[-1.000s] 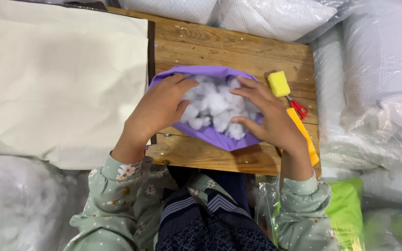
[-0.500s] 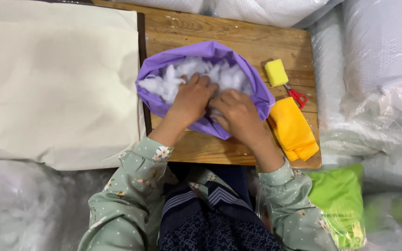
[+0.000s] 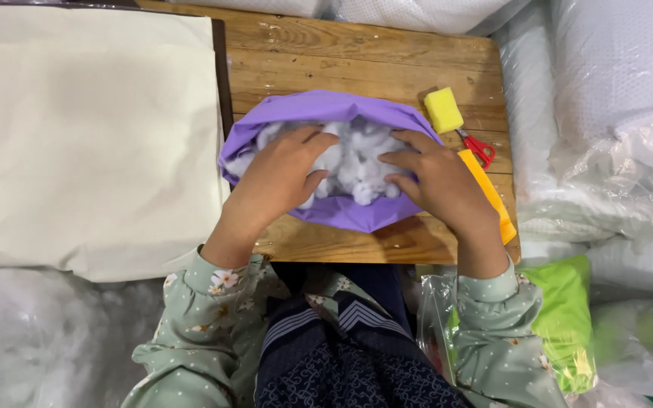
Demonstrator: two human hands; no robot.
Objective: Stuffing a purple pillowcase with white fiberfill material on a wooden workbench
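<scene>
From my feed I look straight down on a small wooden table (image 3: 387, 60) of varnished planks, glossy with reflected overhead light. At nine o'clock lies a stack of cream fabric (image 3: 85, 136). From twelve round to four o'clock, clear plastic bags of white stuffing (image 3: 614, 113) crowd the table's edges. More stuffing (image 3: 32, 340) sits at seven o'clock. No floor or wall shows.

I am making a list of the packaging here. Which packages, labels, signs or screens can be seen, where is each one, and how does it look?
Clear plastic bags of white pillows: piled along the right side and top edge, bulky, shiny.
Clear bag of white stuffing: lower left, soft, crinkled.
Clear bag with green cloth: lower right, beside the right sleeve.
No labels, signs or screens are visible.
</scene>
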